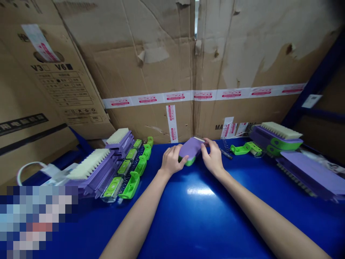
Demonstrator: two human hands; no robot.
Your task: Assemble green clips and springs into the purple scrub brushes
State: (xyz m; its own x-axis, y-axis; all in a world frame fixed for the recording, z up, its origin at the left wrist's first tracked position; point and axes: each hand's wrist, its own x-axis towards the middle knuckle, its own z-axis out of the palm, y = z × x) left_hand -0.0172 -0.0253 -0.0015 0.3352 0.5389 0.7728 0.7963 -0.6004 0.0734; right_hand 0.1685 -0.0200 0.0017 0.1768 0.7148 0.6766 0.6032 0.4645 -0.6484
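Observation:
A flat purple brush with a green end is held between my hands above the blue table, its smooth purple face turned up. A pale strip shows along its far edge. My left hand grips its left side, thumb pressed near the green end. At the far right corner, my right hand has its thumb and bent fingers closed on the brush. The brush's underside is hidden. To the left stand purple brushes with pale bristles, beside rows of green brackets and small green blocks in clear plastic.
The blue tabletop meets a tall cardboard wall. On the right are stacked brushes, a purple brush lying face up, green brackets and a dark pen-like tool. Blue metal posts rise at right.

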